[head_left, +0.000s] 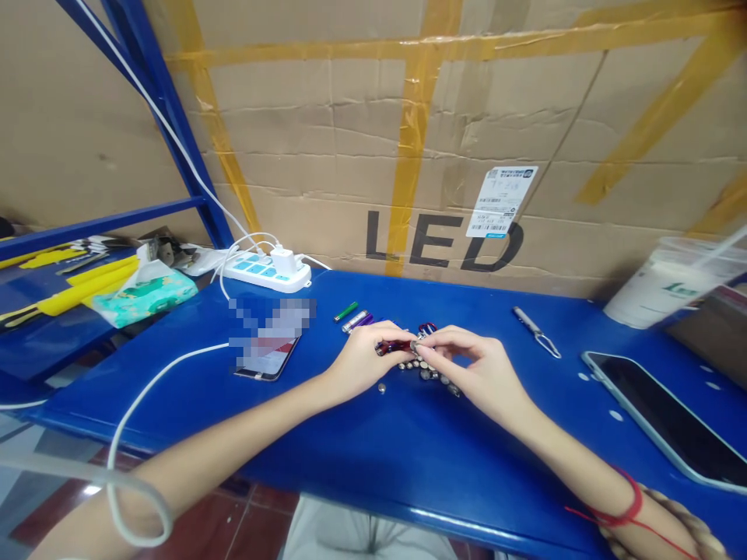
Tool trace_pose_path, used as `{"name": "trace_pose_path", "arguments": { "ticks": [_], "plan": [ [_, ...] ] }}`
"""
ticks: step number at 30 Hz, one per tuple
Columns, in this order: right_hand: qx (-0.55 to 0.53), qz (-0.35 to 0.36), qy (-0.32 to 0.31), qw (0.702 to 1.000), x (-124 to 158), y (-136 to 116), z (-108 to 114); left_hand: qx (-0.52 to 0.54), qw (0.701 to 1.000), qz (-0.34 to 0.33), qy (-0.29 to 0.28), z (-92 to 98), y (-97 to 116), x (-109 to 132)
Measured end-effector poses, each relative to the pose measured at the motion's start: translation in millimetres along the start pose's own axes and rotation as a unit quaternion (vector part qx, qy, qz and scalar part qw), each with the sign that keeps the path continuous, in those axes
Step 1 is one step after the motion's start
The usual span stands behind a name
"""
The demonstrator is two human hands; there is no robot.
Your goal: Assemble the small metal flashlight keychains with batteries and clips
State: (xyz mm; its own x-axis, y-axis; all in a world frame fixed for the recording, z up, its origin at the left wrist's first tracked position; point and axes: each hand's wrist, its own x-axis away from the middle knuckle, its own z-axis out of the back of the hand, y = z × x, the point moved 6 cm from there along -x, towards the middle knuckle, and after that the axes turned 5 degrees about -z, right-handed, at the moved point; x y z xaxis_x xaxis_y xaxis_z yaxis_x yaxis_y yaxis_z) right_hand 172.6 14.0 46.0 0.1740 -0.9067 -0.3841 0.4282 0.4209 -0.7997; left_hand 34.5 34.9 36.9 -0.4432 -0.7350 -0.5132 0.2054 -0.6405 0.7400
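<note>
On the counter, at the middle: a small dark red tube [392, 347] lies crosswise between both hands, lifted just above the blue counter [408, 459].
Left hand [357, 364]: its fingers are closed around the body of the red tube and grasp it from the side.
Right hand [477, 372]: its fingers are pinched on the silver end of the red tube; if some small part is also between them, I cannot tell.
Button cells [429, 372]: a loose heap just under the hands, with one single cell [381, 386] lying a little apart near the left hand.
Handling of the red tube: it looks light, stiff and smooth, so it can probably roll or slip; I think the best hold is around the body, not at the ends.
Handling of the button cells: they look tiny, hard and slippery, easy to scatter; a fingertip pinch on the edge seems the right way.
Other tubes: a green tube [346, 311] and a purple tube [359, 320] lie behind the hands, near each other.
Writing: "LED" in big dark letters stands on the cardboard box [350, 155] behind the counter.
Label: a white shipping label [502, 201] is stuck above the letters; its print is too small to read.
Cup [659, 288]: green print on it, blurred and not readable.
Power strip [265, 271]: no brand is visible.
</note>
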Motion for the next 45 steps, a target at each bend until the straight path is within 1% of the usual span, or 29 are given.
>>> {"name": "trace_pose_path", "arguments": {
  "ticks": [2,4,8,13,15,17,19,20,23,26,28,31,35,38,40,41,42,43,45],
  "plan": [
    [-0.013,-0.028,-0.011,0.999,0,3,-2,-0.004,1.000,-0.011,0.000,-0.4,0,0],
    [-0.008,-0.043,-0.007,0.999,0,6,-1,-0.013,1.000,-0.018,0.000,-0.2,0,0],
    [0.007,-0.044,-0.004,0.999,-1,9,0,-0.031,0.999,-0.034,-0.008,-0.5,-1,0],
    [-0.018,-0.080,-0.021,0.996,-1,15,-2,-0.027,0.999,-0.034,-0.020,-1.7,0,1],
    [-0.018,-0.078,-0.022,0.997,-1,13,-2,-0.024,0.999,-0.034,-0.023,-1.8,1,0],
    [0.004,-0.036,0.004,0.999,-1,6,1,-0.026,0.999,-0.034,-0.023,-1.6,1,0],
    [0.047,0.045,0.046,0.997,1,-6,5,-0.029,0.999,-0.030,-0.019,-1.0,1,0],
    [0.075,0.089,0.065,0.991,3,-11,7,-0.031,0.999,-0.028,-0.016,-0.7,1,0],
    [0.177,0.195,0.075,0.962,10,-21,5,-0.039,0.998,-0.036,-0.016,-0.8,4,0],
    [0.275,0.265,0.076,0.921,14,-25,2,-0.044,0.997,-0.067,-0.023,-2.1,8,1],
    [0.312,0.290,0.087,0.901,16,-27,2,-0.045,0.995,-0.084,-0.028,-3.1,9,2],
    [0.332,0.298,0.081,0.891,16,-28,1,-0.050,0.994,-0.087,-0.037,-4.7,7,3],
    [0.355,0.317,0.064,0.877,18,-29,-2,-0.037,0.996,-0.063,-0.048,-6.5,4,3],
    [0.331,0.326,0.086,0.881,20,-29,2,-0.031,0.997,-0.052,-0.043,-4.1,5,1],
    [0.311,0.310,0.105,0.892,19,-28,7,-0.070,0.994,-0.065,-0.054,-1.7,6,0],
    [0.306,0.294,0.110,0.899,18,-27,8,-0.114,0.988,-0.081,-0.067,-1.1,6,0],
    [0.305,0.277,0.111,0.904,16,-26,10,-0.176,0.975,-0.106,-0.089,-1.7,7,1],
    [0.306,0.260,0.108,0.910,15,-25,10,-0.254,0.950,-0.138,-0.115,-3.5,8,2],
    [0.304,0.233,0.094,0.919,12,-23,10,-0.386,0.883,-0.206,-0.172,-10.0,7,5]
  ]
}}
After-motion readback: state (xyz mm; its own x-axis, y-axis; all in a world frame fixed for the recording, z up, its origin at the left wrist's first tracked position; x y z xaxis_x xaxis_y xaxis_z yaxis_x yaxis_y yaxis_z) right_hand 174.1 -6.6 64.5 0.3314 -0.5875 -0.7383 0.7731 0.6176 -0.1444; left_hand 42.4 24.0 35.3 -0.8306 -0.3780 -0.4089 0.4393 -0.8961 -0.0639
